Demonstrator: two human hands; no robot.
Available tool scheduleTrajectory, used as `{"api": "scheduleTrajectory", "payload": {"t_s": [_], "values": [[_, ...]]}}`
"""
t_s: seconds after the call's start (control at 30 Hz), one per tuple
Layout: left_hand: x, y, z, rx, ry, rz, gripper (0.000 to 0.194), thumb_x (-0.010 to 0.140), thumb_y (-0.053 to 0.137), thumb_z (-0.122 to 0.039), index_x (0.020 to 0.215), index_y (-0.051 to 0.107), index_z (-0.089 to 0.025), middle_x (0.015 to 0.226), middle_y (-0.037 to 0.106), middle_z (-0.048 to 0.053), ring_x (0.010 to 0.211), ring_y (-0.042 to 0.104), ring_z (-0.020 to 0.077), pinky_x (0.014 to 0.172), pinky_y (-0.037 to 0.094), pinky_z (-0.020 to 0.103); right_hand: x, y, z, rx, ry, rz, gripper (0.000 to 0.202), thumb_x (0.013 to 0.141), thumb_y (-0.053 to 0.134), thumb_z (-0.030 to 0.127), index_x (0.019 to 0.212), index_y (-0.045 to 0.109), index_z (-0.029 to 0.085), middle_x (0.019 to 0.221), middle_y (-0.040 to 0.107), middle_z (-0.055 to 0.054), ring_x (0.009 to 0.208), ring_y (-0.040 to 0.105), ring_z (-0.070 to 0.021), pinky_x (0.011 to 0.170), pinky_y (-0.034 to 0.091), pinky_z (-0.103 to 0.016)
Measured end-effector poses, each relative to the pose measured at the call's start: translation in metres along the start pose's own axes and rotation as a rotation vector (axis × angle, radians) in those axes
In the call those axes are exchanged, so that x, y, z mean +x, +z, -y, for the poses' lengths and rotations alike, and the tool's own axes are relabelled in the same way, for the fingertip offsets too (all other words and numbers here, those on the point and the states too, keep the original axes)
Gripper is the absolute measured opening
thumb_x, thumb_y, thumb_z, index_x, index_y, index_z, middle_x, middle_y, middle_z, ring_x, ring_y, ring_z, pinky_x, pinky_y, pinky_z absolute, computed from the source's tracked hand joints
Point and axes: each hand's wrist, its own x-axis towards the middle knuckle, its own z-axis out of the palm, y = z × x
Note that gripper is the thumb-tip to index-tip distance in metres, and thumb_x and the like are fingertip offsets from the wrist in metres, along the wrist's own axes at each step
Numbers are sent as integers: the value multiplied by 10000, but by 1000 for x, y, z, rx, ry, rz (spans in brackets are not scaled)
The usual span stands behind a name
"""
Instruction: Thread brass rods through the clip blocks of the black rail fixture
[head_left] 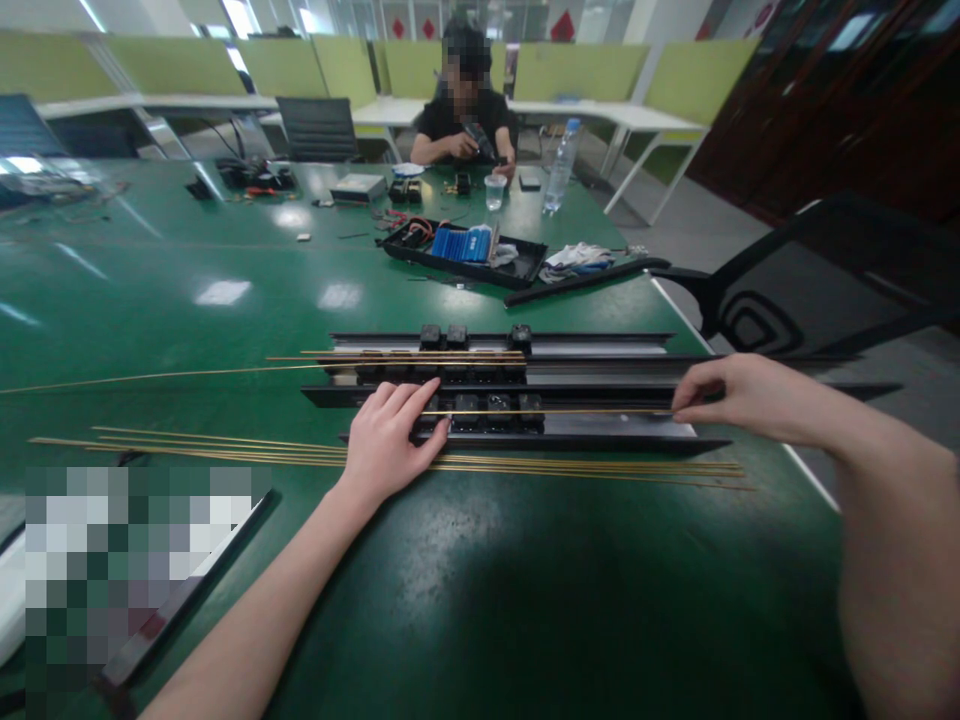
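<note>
Between my right hand's (731,395) thumb and fingertips is the end of a thin brass-coloured rod (585,411). This rod runs left, level, over a row of black blocks (498,410) in the front black channel (630,442). My left hand (390,435) rests at the left end of that row, its thumb and index finger on either side of a block that they partly hide. The rod's left end disappears at my left fingers. Behind lies another channel with black blocks (487,372) and rods (420,356) across them. The rearmost channel bears separate black blocks (457,337).
Several loose rods (615,468) lie in front of the channels, passing under my left wrist. Farther back are a black tray (465,268) with blue pieces, a cloth (577,262), a cup (495,190) and a bottle (560,170). A person (465,120) sits opposite; a chair (825,270) stands right.
</note>
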Motion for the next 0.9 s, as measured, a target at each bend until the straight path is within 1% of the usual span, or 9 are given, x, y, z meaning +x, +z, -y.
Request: {"api": "scheduleTrajectory", "payload": {"t_s": [0.17, 0.4, 0.67, 0.8, 0.9], "values": [[0, -1, 0, -12, -4, -3, 498, 918, 581, -383, 1387, 556, -218, 1125, 697, 80, 978, 578, 260, 894, 497, 420, 0, 0, -3, 13, -5, 24, 265, 737, 681, 436, 833, 774, 207, 880, 779, -72, 826, 701, -285, 779, 503, -396], [0, -1, -1, -10, -6, 0, 502, 918, 578, -383, 1388, 556, -209, 1116, 697, 84, 972, 576, 260, 888, 499, 420, -2, -4, -8, 37, -7, 16, 240, 742, 681, 405, 811, 779, 197, 874, 783, -86, 834, 705, -298, 781, 512, -403], [0, 0, 1, -3, -11, 8, 500, 917, 581, -384, 1379, 564, -193, 1125, 692, 86, 990, 571, 263, 895, 492, 413, -4, -7, -16, 67, 18, 43, 215, 765, 662, 375, 786, 780, 196, 835, 787, -86, 804, 715, -290, 762, 517, -394], [0, 0, 1, -8, -8, 4, 503, 918, 579, -378, 1389, 555, -202, 1125, 692, 85, 985, 574, 261, 897, 493, 414, -2, -6, -22, 83, 2, 50, 217, 779, 657, 376, 802, 787, 203, 851, 791, -86, 809, 718, -287, 770, 518, -397], [-1, 0, 1, -16, -11, 6, 510, 917, 578, -380, 1399, 547, -216, 1128, 691, 86, 987, 575, 263, 902, 494, 423, -3, -7, -20, 82, 5, 53, 214, 768, 663, 378, 792, 786, 204, 840, 789, -88, 800, 716, -292, 766, 518, -401]]}}
